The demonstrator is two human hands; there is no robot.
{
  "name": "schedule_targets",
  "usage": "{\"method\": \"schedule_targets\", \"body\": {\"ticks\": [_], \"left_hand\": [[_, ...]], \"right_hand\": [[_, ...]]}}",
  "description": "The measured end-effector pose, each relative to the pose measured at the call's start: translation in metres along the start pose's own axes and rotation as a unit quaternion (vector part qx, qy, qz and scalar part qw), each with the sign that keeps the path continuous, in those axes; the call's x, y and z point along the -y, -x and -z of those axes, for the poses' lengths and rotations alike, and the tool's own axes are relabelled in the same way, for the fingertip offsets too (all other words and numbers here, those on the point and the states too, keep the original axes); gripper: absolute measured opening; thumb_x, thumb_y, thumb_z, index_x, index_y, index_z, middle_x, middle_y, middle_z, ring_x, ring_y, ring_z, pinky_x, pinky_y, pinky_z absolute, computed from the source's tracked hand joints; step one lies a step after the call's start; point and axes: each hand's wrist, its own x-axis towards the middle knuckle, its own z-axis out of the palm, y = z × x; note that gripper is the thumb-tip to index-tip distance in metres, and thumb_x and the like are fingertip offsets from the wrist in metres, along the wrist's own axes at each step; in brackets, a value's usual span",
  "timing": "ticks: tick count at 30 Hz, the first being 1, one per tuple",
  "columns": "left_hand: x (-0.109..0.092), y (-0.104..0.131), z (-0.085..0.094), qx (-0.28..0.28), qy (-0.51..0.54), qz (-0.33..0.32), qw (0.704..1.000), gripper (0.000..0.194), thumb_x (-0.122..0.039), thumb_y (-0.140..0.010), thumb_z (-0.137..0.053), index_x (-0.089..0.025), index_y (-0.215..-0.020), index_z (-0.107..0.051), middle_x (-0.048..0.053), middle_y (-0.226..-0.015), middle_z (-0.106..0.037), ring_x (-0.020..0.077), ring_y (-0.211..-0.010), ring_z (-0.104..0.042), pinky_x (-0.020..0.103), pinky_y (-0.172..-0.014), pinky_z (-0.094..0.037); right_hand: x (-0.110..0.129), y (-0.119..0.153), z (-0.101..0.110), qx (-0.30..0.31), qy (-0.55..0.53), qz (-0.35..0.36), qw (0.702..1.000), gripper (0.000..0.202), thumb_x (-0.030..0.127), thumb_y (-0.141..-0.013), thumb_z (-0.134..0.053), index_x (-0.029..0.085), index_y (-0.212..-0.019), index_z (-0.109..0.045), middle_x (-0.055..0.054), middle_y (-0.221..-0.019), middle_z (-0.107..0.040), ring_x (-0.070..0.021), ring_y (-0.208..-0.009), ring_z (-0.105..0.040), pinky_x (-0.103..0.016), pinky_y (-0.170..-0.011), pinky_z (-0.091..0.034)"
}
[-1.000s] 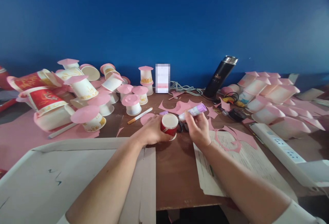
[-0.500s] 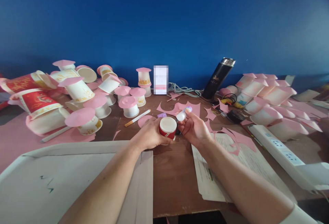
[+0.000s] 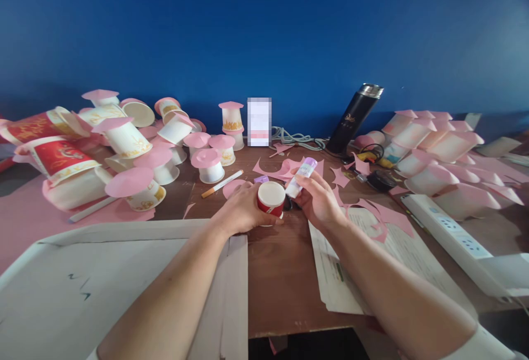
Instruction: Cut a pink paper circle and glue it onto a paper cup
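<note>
My left hand point(image 3: 243, 207) is wrapped round an upturned red paper cup point(image 3: 271, 197), its white base facing up, over the middle of the table. Just right of the cup, my right hand point(image 3: 317, 197) grips a glue stick point(image 3: 301, 177), a white tube with a purple end tilted up and away. The tube's lower end is close to the cup's base; whether they touch I cannot tell. Behind the cup lies a small purple cap point(image 3: 261, 179). A pink paper disc point(image 3: 235, 188) rests beyond my left fingers, partly hidden by them.
Paper cups with pink tops point(image 3: 129, 186) crowd the left; more cups point(image 3: 430, 178) are stacked at right. Pink scraps point(image 3: 285, 168), a marker point(image 3: 222, 184), a black flask point(image 3: 354, 120), a power strip point(image 3: 454, 233), papers point(image 3: 347, 288) and a white board point(image 3: 124, 277) surround my arms.
My right hand has tilted the glue stick from pointing toward me to a more upright slant, slightly right of where it was. The cup stays in my left hand. The view has shifted slightly.
</note>
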Motion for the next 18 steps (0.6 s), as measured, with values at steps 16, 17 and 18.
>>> {"method": "schedule_targets", "body": {"ticks": [16,17,18], "left_hand": [[0.0028,-0.0022,-0.0019,-0.016,-0.029,-0.011,0.999,0.061,-0.065,-0.054,-0.072,-0.022,-0.096,-0.06,0.007,-0.097,-0.055,0.0312,-0.101,-0.052,0.039,-0.085,-0.043],[0.0031,-0.0023,-0.0022,-0.02,-0.032,-0.013,0.999,0.061,-0.065,-0.054,-0.071,-0.022,-0.095,-0.06,0.007,-0.098,-0.055,0.0314,-0.101,-0.052,0.039,-0.086,-0.043],[0.0031,-0.0022,-0.0023,-0.021,-0.034,-0.016,0.999,0.061,-0.066,-0.055,-0.071,-0.022,-0.095,-0.06,0.008,-0.098,-0.056,0.0315,-0.101,-0.052,0.039,-0.086,-0.043]], "right_hand": [[-0.001,0.0033,-0.0012,-0.029,0.066,0.111,0.991,0.024,0.041,-0.08,-0.068,0.023,-0.087,-0.054,0.006,-0.065,-0.053,-0.0071,-0.048,-0.042,-0.02,-0.042,-0.033],[0.0002,0.0044,-0.0016,-0.029,0.07,0.118,0.99,0.024,0.041,-0.08,-0.067,0.023,-0.086,-0.053,0.006,-0.066,-0.054,-0.0074,-0.048,-0.043,-0.021,-0.042,-0.033],[0.0012,0.0057,-0.0022,-0.027,0.078,0.125,0.989,0.024,0.041,-0.08,-0.067,0.023,-0.086,-0.053,0.006,-0.066,-0.054,-0.0078,-0.048,-0.044,-0.021,-0.042,-0.034]]}}
